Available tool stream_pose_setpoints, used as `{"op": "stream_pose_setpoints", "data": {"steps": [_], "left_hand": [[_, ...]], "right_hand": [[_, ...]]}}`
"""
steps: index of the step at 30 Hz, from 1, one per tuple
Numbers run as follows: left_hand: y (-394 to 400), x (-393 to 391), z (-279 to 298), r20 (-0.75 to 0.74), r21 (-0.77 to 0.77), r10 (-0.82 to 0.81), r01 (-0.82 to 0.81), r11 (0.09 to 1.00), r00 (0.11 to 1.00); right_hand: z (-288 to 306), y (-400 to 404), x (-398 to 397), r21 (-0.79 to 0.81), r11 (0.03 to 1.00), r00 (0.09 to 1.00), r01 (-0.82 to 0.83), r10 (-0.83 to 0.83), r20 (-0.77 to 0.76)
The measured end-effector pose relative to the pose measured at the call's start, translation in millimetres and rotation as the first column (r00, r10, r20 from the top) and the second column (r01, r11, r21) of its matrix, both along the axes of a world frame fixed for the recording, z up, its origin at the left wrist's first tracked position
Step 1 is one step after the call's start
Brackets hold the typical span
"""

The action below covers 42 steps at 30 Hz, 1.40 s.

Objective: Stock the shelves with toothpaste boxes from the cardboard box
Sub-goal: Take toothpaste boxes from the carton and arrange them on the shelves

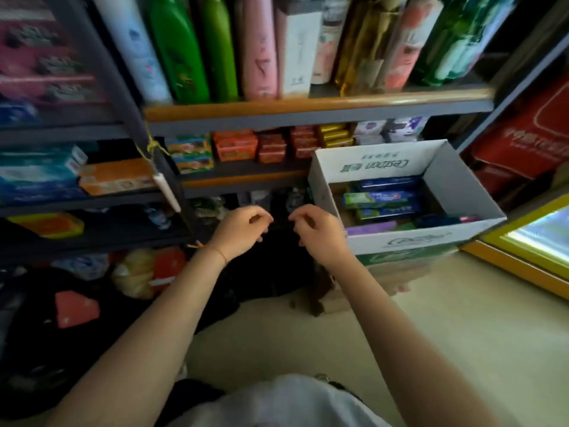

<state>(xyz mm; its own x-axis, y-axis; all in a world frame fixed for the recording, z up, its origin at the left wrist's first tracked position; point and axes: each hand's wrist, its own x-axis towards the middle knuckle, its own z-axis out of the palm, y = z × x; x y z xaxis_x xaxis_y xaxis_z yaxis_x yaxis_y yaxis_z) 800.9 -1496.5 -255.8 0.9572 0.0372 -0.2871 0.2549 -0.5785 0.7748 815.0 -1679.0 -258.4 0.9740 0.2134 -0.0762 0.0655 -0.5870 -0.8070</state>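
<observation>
Toothpaste boxes (383, 201) lie inside the white cardboard box (409, 238), long axes running left to right, just right of the right hand (318, 231); left hand (243, 229) lies farther off. Both hands loosely curled, holding nothing.

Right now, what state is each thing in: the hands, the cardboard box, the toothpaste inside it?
Left hand: fingers loosely curled, holding nothing.
Right hand: fingers loosely curled, holding nothing.
Cardboard box: open-topped, beside the shelves.
Toothpaste boxes: lying flat inside the cardboard box.
</observation>
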Motion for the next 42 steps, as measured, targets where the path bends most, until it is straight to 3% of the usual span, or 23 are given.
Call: {"op": "stream_pose_setpoints", "data": {"steps": [4,9,14,20,23,28,32,35,39,42], "left_hand": [[-71.4,4.2,0.2,-0.050,-0.062,0.039,-0.042,0.997,0.998],[-123.7,50.1,4.8,0.021,-0.131,0.094,-0.091,0.987,0.995],[-173.5,121.3,-14.4,0.039,-0.242,0.114,-0.101,0.965,0.993],[-228.9,187.1,-60.3,-0.331,-0.190,0.005,-0.072,0.979,0.944],[-241.4,199.4,-72.6,-0.455,-0.157,-0.033,-0.044,0.987,0.890],[-258.2,203.5,-87.8,-0.531,-0.122,0.049,-0.133,0.984,0.846],[-263.6,199.8,-98.4,-0.551,-0.073,0.262,-0.359,0.930,0.792],[-267.5,191.0,-104.6,-0.604,-0.058,0.337,-0.461,0.885,0.722],[-270.5,183.6,-109.2,-0.616,-0.072,0.433,-0.595,0.801,0.658],[-273.0,178.2,-111.2,-0.601,-0.075,0.485,-0.649,0.757,0.635]], "right_hand": [[6.6,-76.1,26.0,0.035,0.996,0.997,0.081,-0.082,0.001],[0.2,-123.1,72.1,-0.006,0.999,0.997,0.045,-0.045,-0.054],[-17.3,-162.0,120.2,-0.163,0.985,0.984,-0.049,0.020,-0.177],[-40.6,-228.8,191.6,-0.415,0.907,0.937,-0.073,-0.081,-0.340],[-58.7,-249.0,219.9,-0.506,0.834,0.899,-0.218,-0.030,-0.437],[-84.5,-245.4,236.2,-0.517,0.585,0.739,-0.626,0.232,-0.633],[-119.4,-242.3,245.2,-0.476,0.485,0.657,-0.734,0.325,-0.681],[-145.8,-246.3,240.8,-0.380,0.409,0.524,-0.829,0.333,-0.784],[-166.3,-249.8,245.4,-0.350,0.405,0.495,-0.845,0.343,-0.798],[-168.5,-248.7,248.7,-0.387,0.311,0.483,-0.868,0.349,-0.803]]}}
